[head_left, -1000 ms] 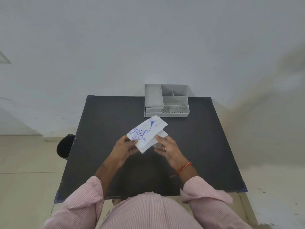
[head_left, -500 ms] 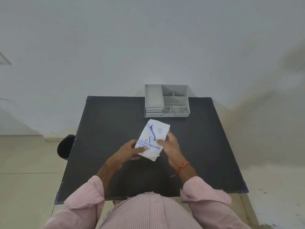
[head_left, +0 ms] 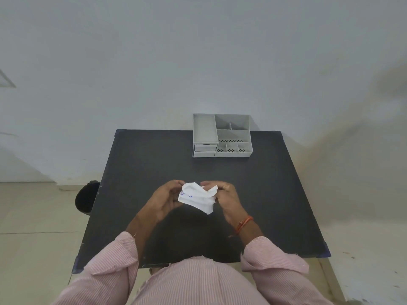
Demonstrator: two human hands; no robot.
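Both grips were clamped on the white packet (head_left: pixel 196 198), held between them above the table (head_left: pixel 264 194): left grip (head_left: pixel 164 200) pinching one edge, right grip (head_left: pixel 226 197) the other. The packet looked crumpled, perhaps partly torn open; removing its contents remained.

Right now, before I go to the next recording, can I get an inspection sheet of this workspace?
Surface: black table, blue corners.
Job's things: white packet with blue print, crumpled, held between both hands.
Clutter: grey organizer at the table's far edge.
Grippers: left hand grips the packet's left end; right hand pinches its right end.
Cables: nothing seen.
Surroundings: pale wall behind; floor to the left; black bin beside the table's left edge.
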